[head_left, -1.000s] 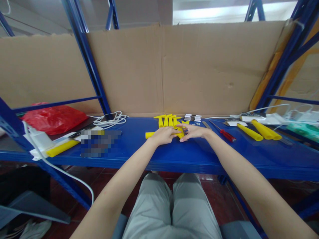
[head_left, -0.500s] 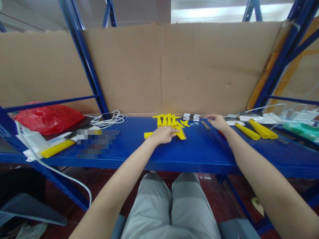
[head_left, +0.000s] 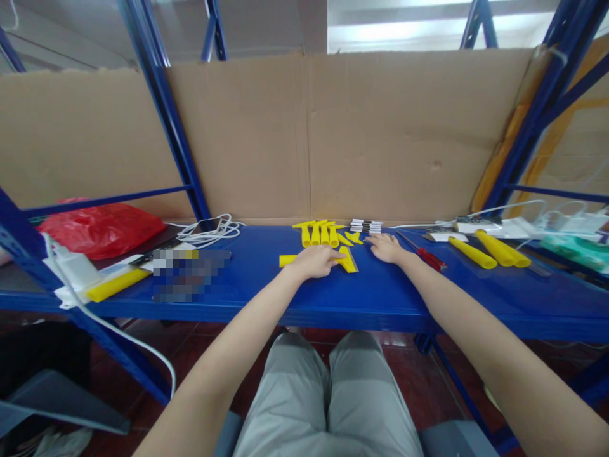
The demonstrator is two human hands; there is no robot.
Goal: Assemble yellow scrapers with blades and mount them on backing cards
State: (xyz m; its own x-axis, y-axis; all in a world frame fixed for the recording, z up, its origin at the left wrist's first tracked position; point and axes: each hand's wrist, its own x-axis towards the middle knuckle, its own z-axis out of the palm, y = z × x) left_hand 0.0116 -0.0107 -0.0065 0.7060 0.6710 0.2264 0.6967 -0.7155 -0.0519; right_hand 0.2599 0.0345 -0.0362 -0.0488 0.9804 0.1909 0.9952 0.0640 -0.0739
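My left hand is closed around a yellow scraper, which lies across the blue table. A thin blade edge shows at the scraper's right end, and its handle end sticks out left of the hand. To the right, my right hand rests low on the tabletop, fingers stretched out. Its fingertips are beside small yellow pieces; whatever lies under the palm is hidden. Just beyond my left hand several yellow scraper handles stand in a row. A red-handled screwdriver lies right of my right hand.
White stacked packets sit near the cardboard wall. More yellow handles lie at right. On the left are a red plastic bag, a coiled white cable and another yellow handle. Blue posts frame the table.
My right hand has moved left and nearer, from beside the screwdriver's tip to over the small metal parts and grey strip, now covered. My left hand stays on the scraper.
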